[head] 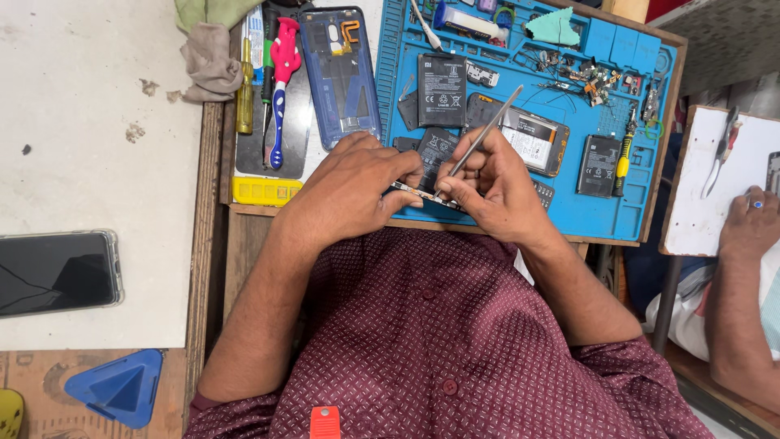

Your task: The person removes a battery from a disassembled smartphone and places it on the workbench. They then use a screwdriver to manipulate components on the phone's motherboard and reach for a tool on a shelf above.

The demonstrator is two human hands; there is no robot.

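- left hand [357, 191] curled over the near edge of the blue mat [642, 219], fingers pinching one end of a thin circuit board [418, 195].
- right hand [496, 191] closed round metal tweezers [481, 140], tips down on the board, the shaft slanting up and away to the right.
- the board sits between both hands, right at the mat's front edge, just above the maroon shirt [447, 341].
- behind the hands on the mat: a black battery [442, 89] standing lengthwise, a smaller battery [599, 165] to the right, and an opened phone [532, 140] between them.
- a yellow-handled screwdriver [624, 154] lies just beside the small battery; tiny parts [585, 77] are scattered near the mat's far edge.
- left of the mat, a blue phone shell [340, 77] lies open, then a red and blue toothbrush [280, 89] and a yellow screwdriver [244, 89] on a dark tray.
- a yellow tray [266, 191] sits just below them.
- far left on the white surface [97, 122], a phone [57, 272] in a clear case, screen dark; a rag [209, 61] lies at the top.
- far right, another person's hand [751, 223] rests on a white board [707, 203].
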